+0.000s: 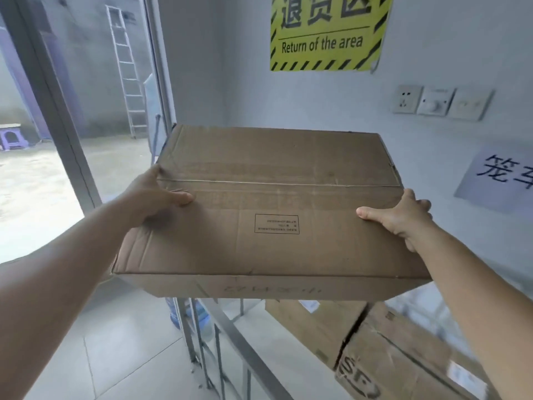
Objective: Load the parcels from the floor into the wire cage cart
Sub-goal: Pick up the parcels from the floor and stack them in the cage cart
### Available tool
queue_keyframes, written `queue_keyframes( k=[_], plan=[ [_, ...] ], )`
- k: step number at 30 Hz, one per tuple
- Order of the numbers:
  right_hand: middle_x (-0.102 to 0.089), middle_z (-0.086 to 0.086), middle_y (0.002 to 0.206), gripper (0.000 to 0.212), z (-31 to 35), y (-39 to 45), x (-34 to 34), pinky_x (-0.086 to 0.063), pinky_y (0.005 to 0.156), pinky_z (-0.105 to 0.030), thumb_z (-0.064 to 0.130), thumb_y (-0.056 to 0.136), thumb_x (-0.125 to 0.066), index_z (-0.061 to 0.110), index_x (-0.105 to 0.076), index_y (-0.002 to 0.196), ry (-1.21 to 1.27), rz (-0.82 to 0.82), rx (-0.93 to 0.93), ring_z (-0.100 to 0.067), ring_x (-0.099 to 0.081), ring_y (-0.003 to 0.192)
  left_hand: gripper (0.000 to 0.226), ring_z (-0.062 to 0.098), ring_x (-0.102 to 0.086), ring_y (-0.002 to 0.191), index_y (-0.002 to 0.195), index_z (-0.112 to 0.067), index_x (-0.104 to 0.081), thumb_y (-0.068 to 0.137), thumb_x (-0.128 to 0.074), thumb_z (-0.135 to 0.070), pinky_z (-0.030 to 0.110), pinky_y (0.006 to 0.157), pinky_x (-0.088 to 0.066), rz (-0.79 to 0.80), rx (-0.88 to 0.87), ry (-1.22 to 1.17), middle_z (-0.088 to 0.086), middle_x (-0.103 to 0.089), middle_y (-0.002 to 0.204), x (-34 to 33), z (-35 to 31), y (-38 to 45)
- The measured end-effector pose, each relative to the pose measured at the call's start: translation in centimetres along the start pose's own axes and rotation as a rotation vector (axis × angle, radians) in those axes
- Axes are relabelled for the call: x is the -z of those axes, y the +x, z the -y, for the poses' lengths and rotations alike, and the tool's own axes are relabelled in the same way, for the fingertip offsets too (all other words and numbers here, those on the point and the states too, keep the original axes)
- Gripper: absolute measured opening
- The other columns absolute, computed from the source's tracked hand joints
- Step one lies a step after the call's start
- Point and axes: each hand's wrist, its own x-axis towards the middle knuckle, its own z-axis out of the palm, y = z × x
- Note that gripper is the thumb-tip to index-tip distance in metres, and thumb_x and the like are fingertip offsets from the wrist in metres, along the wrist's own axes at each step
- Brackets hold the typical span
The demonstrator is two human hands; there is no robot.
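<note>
While two brown parcels already sit inside the wire cage cart [219, 321], low down on the right, the job looks partly done and not finished. A big flat cardboard box [268, 215] is up in the air, above the near top rail of the cart, and it has not been set down yet. The left hand [157, 194] holds the left side of the box with its thumb lying on the top and its fingers tucked round the edge. The right hand [401, 217] holds the right side the same way, thumb on top and fingers wrapped round the edge. So both hands are gripping the box tightly, one at each end. I think the next bit is to lower it onto the parcels in the cart. The floor near the cart shows no more parcels here, so I cannot tell how many are left. The box is made of plain brown card. It is wide and thin, with a long seam across the top and a small printed square near the middle. Its left near corner is creased and a bit crushed, so the card looks soft there. One loaded parcel [314, 327] is smooth brown card, and the nearer parcel [403, 365] has black letters and a dented edge. The cart has thin grey metal bars. A yellow sign [326, 33] with black stripes hangs on the far wall.
</note>
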Motion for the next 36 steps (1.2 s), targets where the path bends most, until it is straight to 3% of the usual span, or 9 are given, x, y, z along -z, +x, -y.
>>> queue_keyframes(
  k=[4, 8, 10, 13, 17, 21, 28, 31, 36],
  plan=[
    [-0.017, -0.013, 0.152, 0.121, -5.1, 0.4, 2.4, -0.031, 0.112, -0.048, 0.053, 0.065, -0.084, 0.017, -0.011, 0.154, -0.004, -0.042, -0.125, -0.036, -0.024, 0.141, 0.096, 0.03, -0.061, 0.106, 0.12, -0.03, -0.051, 0.036, -0.092, -0.052, 0.046, 0.095, -0.05, 0.133, -0.008, 0.063, 0.008, -0.063, 0.116, -5.7, -1.1, 2.2],
    [-0.014, -0.012, 0.154, 0.122, -9.8, 0.7, 3.3, -0.032, 0.112, -0.051, 0.054, 0.065, -0.084, 0.018, -0.009, 0.155, -0.023, -0.082, -0.266, -0.036, -0.023, 0.142, 0.078, 0.026, -0.052, 0.106, 0.134, -0.021, -0.043, 0.069, -0.085, -0.031, 0.033, 0.088, -0.043, 0.244, -0.04, 0.123, 0.008, -0.053, 0.12, -12.0, -2.0, 3.4],
    [-0.011, -0.011, 0.156, 0.122, -11.5, 0.6, 3.3, -0.031, 0.113, -0.05, 0.054, 0.064, -0.084, 0.019, -0.009, 0.155, -0.026, -0.076, -0.33, -0.035, -0.022, 0.142, 0.072, 0.026, -0.049, 0.106, 0.134, -0.021, -0.043, 0.073, -0.082, -0.027, 0.032, 0.085, -0.04, 0.289, -0.05, 0.145, 0.009, -0.049, 0.12, -14.5, -1.3, 4.4],
    [-0.01, -0.009, 0.156, 0.121, -14.1, 0.5, 2.4, -0.032, 0.112, -0.048, 0.052, 0.066, -0.084, 0.019, -0.008, 0.155, -0.053, -0.087, -0.441, -0.033, -0.023, 0.142, 0.07, 0.027, -0.049, 0.11, 0.131, -0.024, -0.044, 0.073, -0.083, -0.027, 0.033, 0.087, -0.039, 0.389, -0.058, 0.171, 0.011, -0.051, 0.127, -18.2, -0.2, 6.3],
    [-0.004, -0.008, 0.158, 0.124, -16.5, 0.2, -0.3, -0.031, 0.113, -0.048, 0.052, 0.066, -0.084, 0.018, -0.005, 0.156, -0.085, -0.093, -0.594, -0.033, -0.02, 0.144, 0.086, 0.028, -0.046, 0.121, 0.147, -0.018, -0.033, 0.075, -0.081, -0.024, 0.032, 0.09, -0.036, 0.505, -0.016, 0.225, 0.013, -0.045, 0.139, -22.0, 2.4, 8.9],
    [-0.008, -0.007, 0.157, 0.134, -18.7, -0.1, -4.1, -0.03, 0.113, -0.053, 0.064, 0.051, -0.085, 0.023, -0.01, 0.154, -0.124, -0.089, -0.727, -0.036, -0.022, 0.142, 0.097, 0.031, -0.042, 0.128, 0.151, -0.019, -0.024, 0.075, -0.082, -0.027, 0.036, 0.098, -0.038, 0.624, 0.043, 0.297, 0.012, -0.038, 0.146, -24.5, 5.6, 10.9],
    [-0.009, -0.011, 0.159, 0.124, -22.0, -0.6, -9.7, -0.032, 0.111, -0.046, 0.051, 0.065, -0.085, 0.014, -0.008, 0.155, -0.132, 0.011, -0.831, -0.033, -0.021, 0.144, 0.098, 0.031, -0.044, 0.125, 0.152, -0.018, -0.022, 0.075, -0.082, -0.025, 0.034, 0.094, -0.038, 0.722, 0.13, 0.392, 0.014, -0.04, 0.145, -27.5, 11.1, 12.6],
    [-0.006, -0.011, 0.159, 0.123, -23.6, 0.0, -12.1, -0.029, 0.111, -0.046, 0.047, 0.066, -0.086, 0.013, -0.006, 0.154, -0.098, 0.069, -0.857, -0.033, -0.019, 0.144, 0.099, 0.027, -0.048, 0.112, 0.151, -0.016, -0.023, 0.073, -0.083, -0.025, 0.032, 0.091, -0.04, 0.74, 0.162, 0.433, 0.014, -0.044, 0.14, -28.2, 13.3, 13.1],
    [0.001, -0.011, 0.161, 0.123, -26.1, 0.9, -15.8, -0.026, 0.113, -0.045, 0.047, 0.069, -0.084, 0.011, -0.004, 0.155, -0.101, 0.184, -0.896, -0.032, -0.013, 0.147, 0.111, 0.028, -0.052, 0.117, 0.15, -0.02, -0.029, 0.057, -0.086, -0.042, 0.038, 0.1, -0.045, 0.752, 0.196, 0.567, 0.011, -0.05, 0.135, -29.1, 16.2, 14.4]
  ],
)
